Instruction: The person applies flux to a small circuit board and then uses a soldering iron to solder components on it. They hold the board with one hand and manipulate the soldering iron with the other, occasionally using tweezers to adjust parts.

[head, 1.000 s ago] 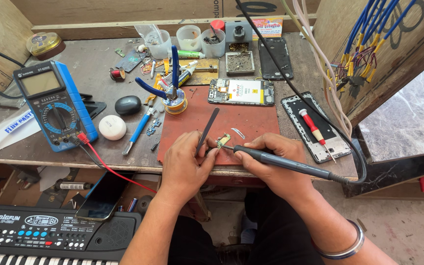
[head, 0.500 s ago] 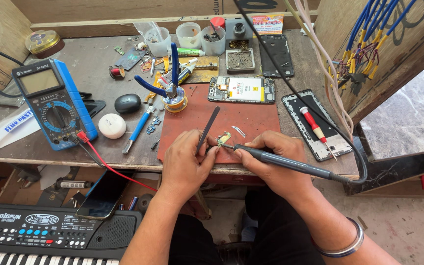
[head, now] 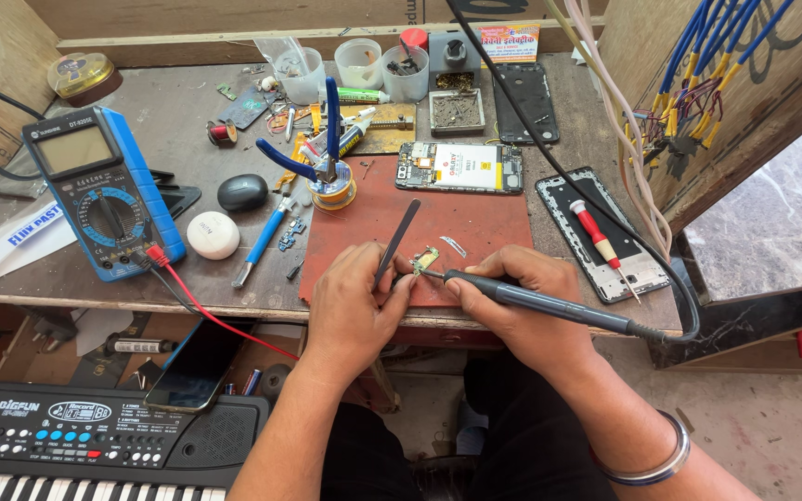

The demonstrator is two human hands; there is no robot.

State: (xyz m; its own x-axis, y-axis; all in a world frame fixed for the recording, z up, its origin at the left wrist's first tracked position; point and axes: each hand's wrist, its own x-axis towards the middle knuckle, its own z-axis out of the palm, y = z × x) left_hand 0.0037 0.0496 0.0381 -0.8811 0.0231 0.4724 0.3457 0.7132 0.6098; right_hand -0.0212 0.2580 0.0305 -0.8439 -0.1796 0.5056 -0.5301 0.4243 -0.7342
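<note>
Board: a small circuit board (head: 426,259) lies on the red mat (head: 475,218), at its near edge, between the two hands.
Left hand: the left hand (head: 356,301) is closed round dark tweezers (head: 395,243), whose tips come down beside the board; the free end points up and away.
Right hand: the right hand (head: 512,295) is curled in a pen grip on a soldering iron (head: 531,299), tip at the board's near edge; whether it touches cannot be told. Its cable (head: 549,158) runs back over the bench.
Change: over the last second hardly anything has moved; hands, tweezers and iron sit as they did, the tip kept on one spot. I judge this one joint being heated, not a move between joints.
Beyond the mat: an opened phone (head: 459,168) lies just past it, a solder reel with blue pliers (head: 327,158) at its far left corner, and a phone frame with a red screwdriver (head: 596,237) to the right.
Left of bench: a blue multimeter (head: 104,190), with a white puck (head: 213,235) beside it.
Below: a keyboard (head: 95,436).
</note>
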